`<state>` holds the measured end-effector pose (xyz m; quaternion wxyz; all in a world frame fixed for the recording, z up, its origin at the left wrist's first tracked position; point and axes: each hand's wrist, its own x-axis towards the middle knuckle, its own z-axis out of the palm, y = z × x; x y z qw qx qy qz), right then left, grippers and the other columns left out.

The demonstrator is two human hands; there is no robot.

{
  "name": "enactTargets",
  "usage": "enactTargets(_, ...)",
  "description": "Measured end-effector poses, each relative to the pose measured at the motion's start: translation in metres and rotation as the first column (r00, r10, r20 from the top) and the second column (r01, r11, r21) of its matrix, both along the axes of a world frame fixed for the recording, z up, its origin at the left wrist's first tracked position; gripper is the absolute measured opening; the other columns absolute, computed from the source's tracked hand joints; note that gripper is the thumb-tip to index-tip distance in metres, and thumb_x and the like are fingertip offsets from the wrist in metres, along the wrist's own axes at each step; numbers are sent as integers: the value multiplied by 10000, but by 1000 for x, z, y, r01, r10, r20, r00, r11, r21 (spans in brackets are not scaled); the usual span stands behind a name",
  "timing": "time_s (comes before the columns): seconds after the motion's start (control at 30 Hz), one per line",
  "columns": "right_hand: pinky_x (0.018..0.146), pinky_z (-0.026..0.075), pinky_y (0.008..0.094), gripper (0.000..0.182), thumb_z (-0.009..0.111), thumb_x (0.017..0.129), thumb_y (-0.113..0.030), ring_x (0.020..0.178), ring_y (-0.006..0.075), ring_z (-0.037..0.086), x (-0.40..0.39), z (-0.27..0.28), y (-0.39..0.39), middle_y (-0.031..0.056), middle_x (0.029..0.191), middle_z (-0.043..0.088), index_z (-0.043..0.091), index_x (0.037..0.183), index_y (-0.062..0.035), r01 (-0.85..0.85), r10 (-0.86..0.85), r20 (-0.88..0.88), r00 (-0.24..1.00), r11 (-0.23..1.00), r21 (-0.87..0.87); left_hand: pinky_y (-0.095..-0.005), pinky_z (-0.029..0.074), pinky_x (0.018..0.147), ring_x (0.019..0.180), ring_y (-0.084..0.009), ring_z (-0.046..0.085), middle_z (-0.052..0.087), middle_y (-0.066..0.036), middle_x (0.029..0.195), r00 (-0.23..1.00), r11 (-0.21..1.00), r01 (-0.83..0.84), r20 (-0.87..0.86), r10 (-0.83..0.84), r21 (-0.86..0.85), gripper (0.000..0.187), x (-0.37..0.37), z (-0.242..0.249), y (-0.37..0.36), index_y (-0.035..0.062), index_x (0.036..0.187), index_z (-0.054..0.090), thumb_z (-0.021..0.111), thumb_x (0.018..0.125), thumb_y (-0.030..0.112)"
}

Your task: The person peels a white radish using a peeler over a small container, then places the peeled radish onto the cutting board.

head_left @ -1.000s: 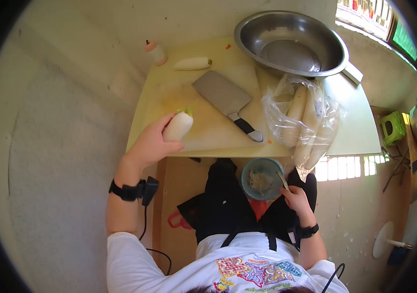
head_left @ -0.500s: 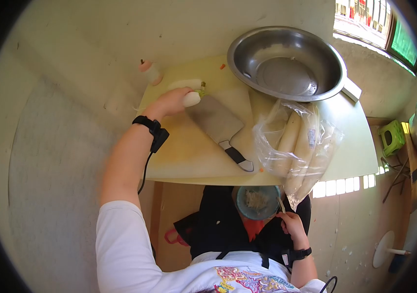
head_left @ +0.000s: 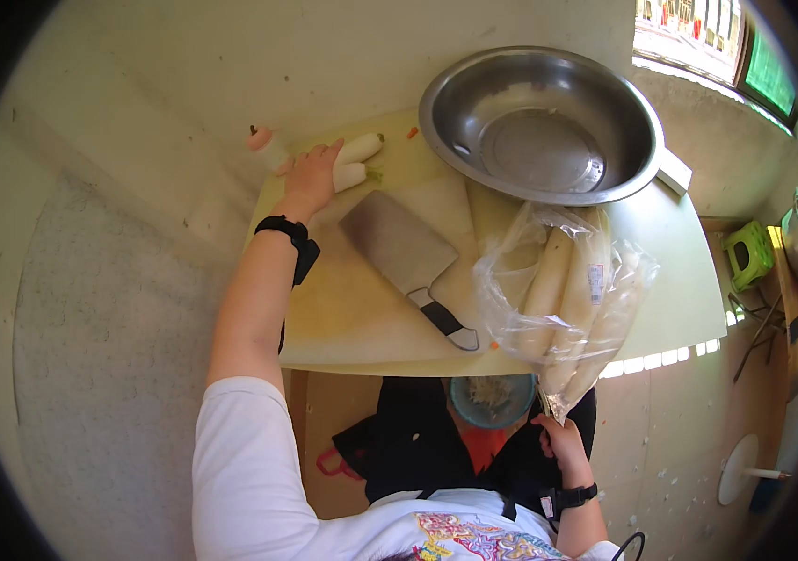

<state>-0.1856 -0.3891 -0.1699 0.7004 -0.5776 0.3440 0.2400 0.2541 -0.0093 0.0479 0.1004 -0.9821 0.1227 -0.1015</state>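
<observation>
Two peeled white radishes (head_left: 350,163) lie side by side at the far left of the table. My left hand (head_left: 313,176) rests at their near ends, fingers stretched out and touching them. Down by my lap, my right hand (head_left: 563,441) is closed around a slim tool (head_left: 545,404); its kind is too small to make out. Beside that hand, partly under the table edge, a blue bowl (head_left: 507,418) holds pale shreds. A cleaver (head_left: 404,248) lies flat on the cutting board (head_left: 324,313), its black handle toward me.
A large steel basin (head_left: 535,187) stands at the back right. In front of it, a clear plastic bag (head_left: 502,309) of long white radishes hangs over the table's front edge. A small bottle (head_left: 266,148) stands at the back left, by the wall.
My left hand has set the radish alongside the other one and loosened its fingers, shifting slightly back. My right hand stays low with the tool. The view has tilted a little.
</observation>
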Motion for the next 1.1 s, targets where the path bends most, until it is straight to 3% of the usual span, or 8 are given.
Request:
enactTargets(0.23, 364, 284, 259, 253, 617, 942, -275, 382, 104, 389, 0, 4, 4, 2, 515, 458, 672, 877, -36, -13, 13, 13, 1000, 1000, -25, -451, 404, 1061, 1215, -345, 515, 506, -88, 1402, 1000, 999, 6, -3, -6, -36, 705, -8, 5, 23, 236, 1500, 361, 535, 844, 43)
enactTargets(0.43, 367, 285, 258, 248, 596, 955, -261, 378, 94, 381, -6, 12, 2, -6, 516, 453, 660, 933, -23, -35, 36, 37, 999, 999, -25, -469, 418, 1032, 1212, -364, 509, 513, -143, 1380, 996, 981, 86, 24, -83, -172, 728, -41, 19, 5, 145, 1504, 343, 594, 821, 130)
enactTargets(0.63, 377, 284, 252, 251, 571, 964, -259, 407, 85, 384, -21, 4, -7, -14, 553, 455, 652, 957, -21, 46, -49, 56, 997, 998, 45, -476, 425, 998, 1188, -377, 521, 543, -200, 1330, 907, 876, 411, 214, -364, -254, 678, -86, 30, -46, 62, 1451, 388, 629, 834, 211)
enactTargets(0.73, 378, 276, 244, 245, 570, 961, -257, 408, 80, 378, -24, -8, -7, -17, 557, 455, 647, 961, -25, 92, -94, 34, 995, 994, 65, -457, 440, 956, 1133, -378, 545, 570, -206, 1264, 784, 719, 616, 343, -517, -322, 551, -127, 42, -85, 34, 1333, 487, 644, 836, 212)
enactTargets(0.8, 379, 265, 237, 235, 575, 957, -256, 414, 74, 378, -21, -10, -6, -22, 562, 453, 645, 957, -32, 55, -56, 9, 998, 995, 88, -436, 444, 929, 1074, -366, 563, 626, -183, 1116, 776, 535, 610, 306, -551, -585, 365, -161, 53, -113, 27, 1153, 587, 658, 831, 183)
enactTargets(0.93, 382, 257, 233, 227, 575, 956, -254, 420, 70, 374, -19, -14, -11, -28, 567, 450, 645, 957, -39, -8, 7, 2, 1000, 995, 96, -407, 465, 877, 971, -337, 596, 650, -150, 935, 656, 485, 680, 160, -738, -549, 245, -209, 67, -159, 22, 1037, 626, 664, 834, 154)
enactTargets(1.0, 385, 250, 229, 235, 572, 964, -262, 423, 66, 365, -19, -11, -14, -32, 569, 446, 641, 974, -37, -8, 10, -12, 1000, 992, 123, -385, 500, 801, 865, -287, 635, 665, -130, 861, 603, 393, 601, 72, -795, -696, 194, -226, 64, -182, 11, 1005, 637, 638, 853, 132)
enactTargets(1.1, 385, 246, 224, 243, 570, 973, -265, 425, 62, 358, -28, -12, -20, -33, 573, 447, 634, 992, -31, 82, -93, 27, 995, 960, 269, -361, 522, 722, 770, -249, 657, 679, -141, 873, 613, 436, 394, -123, -781, -809, 204, -224, 44, -214, -7, 1027, 623, 611, 865, 116)
